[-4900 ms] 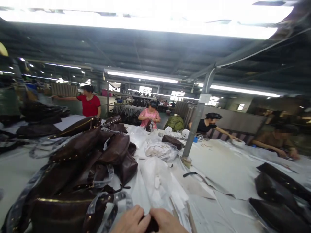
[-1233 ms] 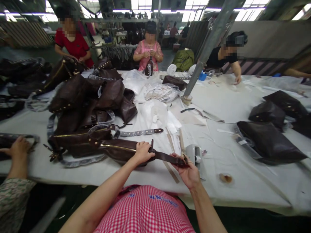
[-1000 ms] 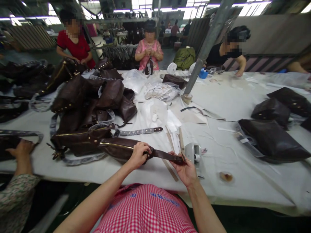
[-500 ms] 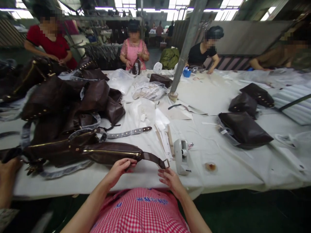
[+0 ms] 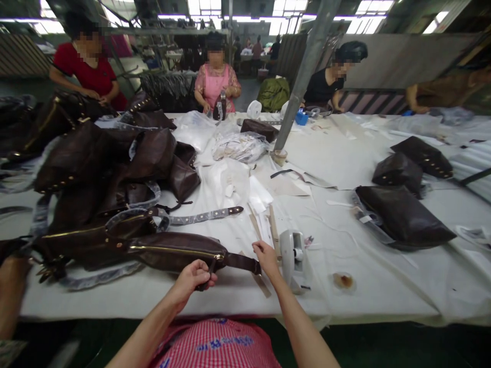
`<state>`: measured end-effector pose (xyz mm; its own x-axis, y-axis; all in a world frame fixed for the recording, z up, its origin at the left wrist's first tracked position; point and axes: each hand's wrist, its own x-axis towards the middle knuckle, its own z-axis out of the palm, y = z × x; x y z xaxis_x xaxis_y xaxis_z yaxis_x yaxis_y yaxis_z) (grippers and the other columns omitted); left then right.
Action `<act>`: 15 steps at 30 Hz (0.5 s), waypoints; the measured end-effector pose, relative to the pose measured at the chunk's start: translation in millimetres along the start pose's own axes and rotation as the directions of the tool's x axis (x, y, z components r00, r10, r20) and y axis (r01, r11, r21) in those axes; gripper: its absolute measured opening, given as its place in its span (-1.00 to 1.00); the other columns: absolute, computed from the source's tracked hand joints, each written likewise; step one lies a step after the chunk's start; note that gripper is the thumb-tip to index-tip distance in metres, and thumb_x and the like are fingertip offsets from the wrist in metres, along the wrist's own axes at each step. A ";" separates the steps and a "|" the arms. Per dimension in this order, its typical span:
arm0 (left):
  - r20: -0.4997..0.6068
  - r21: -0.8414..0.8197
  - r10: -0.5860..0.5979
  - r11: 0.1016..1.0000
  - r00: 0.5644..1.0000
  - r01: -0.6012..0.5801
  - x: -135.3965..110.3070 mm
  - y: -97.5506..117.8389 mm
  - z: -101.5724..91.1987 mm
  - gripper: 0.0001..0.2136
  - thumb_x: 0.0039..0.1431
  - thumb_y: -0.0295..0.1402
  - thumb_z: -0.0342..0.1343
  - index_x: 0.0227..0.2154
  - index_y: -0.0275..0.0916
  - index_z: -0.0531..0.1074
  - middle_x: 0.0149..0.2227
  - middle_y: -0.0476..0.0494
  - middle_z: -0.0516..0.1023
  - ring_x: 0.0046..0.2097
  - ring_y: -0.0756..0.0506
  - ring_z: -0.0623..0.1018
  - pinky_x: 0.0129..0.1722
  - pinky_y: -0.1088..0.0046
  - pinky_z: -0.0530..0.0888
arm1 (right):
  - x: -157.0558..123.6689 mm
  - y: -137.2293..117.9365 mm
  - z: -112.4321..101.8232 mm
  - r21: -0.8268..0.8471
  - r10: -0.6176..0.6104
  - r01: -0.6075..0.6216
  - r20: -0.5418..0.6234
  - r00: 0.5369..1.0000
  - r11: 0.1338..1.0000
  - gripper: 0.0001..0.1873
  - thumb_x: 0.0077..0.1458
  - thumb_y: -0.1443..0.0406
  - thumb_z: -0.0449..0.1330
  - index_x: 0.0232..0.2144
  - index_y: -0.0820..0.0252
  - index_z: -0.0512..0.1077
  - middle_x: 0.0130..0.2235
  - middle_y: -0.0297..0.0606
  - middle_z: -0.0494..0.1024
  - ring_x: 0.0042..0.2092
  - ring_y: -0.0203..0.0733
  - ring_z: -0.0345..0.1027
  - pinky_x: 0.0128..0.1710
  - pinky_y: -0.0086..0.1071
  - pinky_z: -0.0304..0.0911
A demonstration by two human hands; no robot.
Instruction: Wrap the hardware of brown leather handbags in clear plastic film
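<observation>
A dark brown leather bag (image 5: pixel 169 258) lies along the front of the table, its gold zipper (image 5: pixel 172 250) facing up. At the zipper's right end, my left hand (image 5: pixel 194 280) is closed on the dark leather zipper pull (image 5: pixel 212 266). A short strap (image 5: pixel 240 261) with a buckle end stretches right from the bag. Just above and beyond that buckle is my right hand (image 5: pixel 268 258), its fingertips pinched together near some paper strips; whatever they hold, if anything, is too small to make out.
A white tape dispenser (image 5: pixel 293 258) stands right of my right hand. Brown bags (image 5: pixel 149 153) are heaped at left, and several more, including a stuffed one (image 5: pixel 402 214), lie at right. A metal post (image 5: pixel 303 76) rises mid-table. Co-workers stand across the table; another person's hand (image 5: pixel 13 276) is at far left.
My left hand has closed on the zipper pull. My right hand has left the strap's buckle end and moved up and away, its fingers now pinched. The view has shifted slightly.
</observation>
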<state>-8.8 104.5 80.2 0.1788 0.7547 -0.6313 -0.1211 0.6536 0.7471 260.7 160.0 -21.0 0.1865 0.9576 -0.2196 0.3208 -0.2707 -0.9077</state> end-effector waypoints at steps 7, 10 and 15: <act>0.095 0.098 -0.052 0.994 0.994 0.043 0.1 2.3 -6.0 -0.67 -0.24 -0.26 0.28 -0.38 -0.34 0.47 -0.52 -0.13 0.58 -0.50 -0.01 0.45 -0.46 0.48 0.23 | 40.4 -10.8 35.2 -0.244 -0.102 0.151 0.204 0.974 0.958 -0.82 -0.05 0.27 0.10 -0.59 0.16 0.44 -0.55 -0.31 0.52 -0.42 -0.18 0.38 -0.36 -0.38 0.20; 0.103 0.097 -0.077 0.993 0.992 0.067 2.3 0.8 -6.7 -0.68 -0.28 -0.25 0.26 -0.42 -0.35 0.51 -0.55 -0.11 0.56 -0.51 -0.01 0.41 -0.47 0.47 0.19 | 75.5 -25.7 43.6 -0.311 -0.114 0.187 0.238 0.964 0.932 -0.75 0.05 0.26 0.04 -0.53 0.19 0.47 -0.51 -0.29 0.56 -0.41 -0.21 0.42 -0.38 -0.42 0.23; 0.107 0.092 -0.074 0.994 0.991 0.064 9.2 -2.2 -6.0 -0.64 -0.35 -0.16 0.26 -0.49 -0.37 0.51 -0.61 -0.10 0.50 -0.56 0.01 0.34 -0.50 0.47 0.11 | 140.9 -50.8 59.7 -0.454 -0.143 0.228 0.213 0.966 0.861 -0.65 0.17 0.30 -0.07 -0.27 0.24 0.51 -0.30 -0.18 0.62 -0.28 -0.18 0.50 -0.26 -0.39 0.32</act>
<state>-12.7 110.4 71.4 0.2908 0.6937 -0.6589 -0.0187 0.6927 0.7210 215.3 314.5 -27.1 -0.0635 0.9853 -0.1585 0.7404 -0.0599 -0.6695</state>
